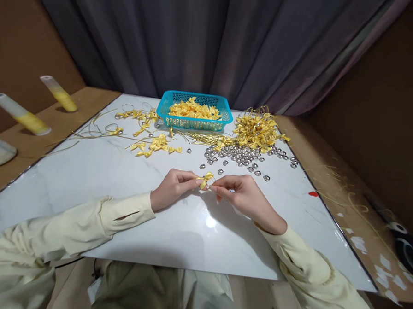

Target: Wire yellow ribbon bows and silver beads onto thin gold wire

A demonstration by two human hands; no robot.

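My left hand (178,186) pinches a small yellow ribbon bow (205,180) above the middle of the white tabletop (188,236). From the right, the fingertips of my right hand (237,193) are closed at the bow's edge, where a thin cord seems to curve out; what exactly they grip is too small to tell. Just beyond my hands lie many silver heart-shaped pieces (241,155). To their left is a loose group of yellow bows (158,143).
A blue plastic basket (194,124) full of yellow bows stands at the back. Right of it is a heap of bows with cords (258,129); gold cords (207,138) lie between. Yellow-wound spools (24,117) stand at left. Scissors (407,248) rest at far right.
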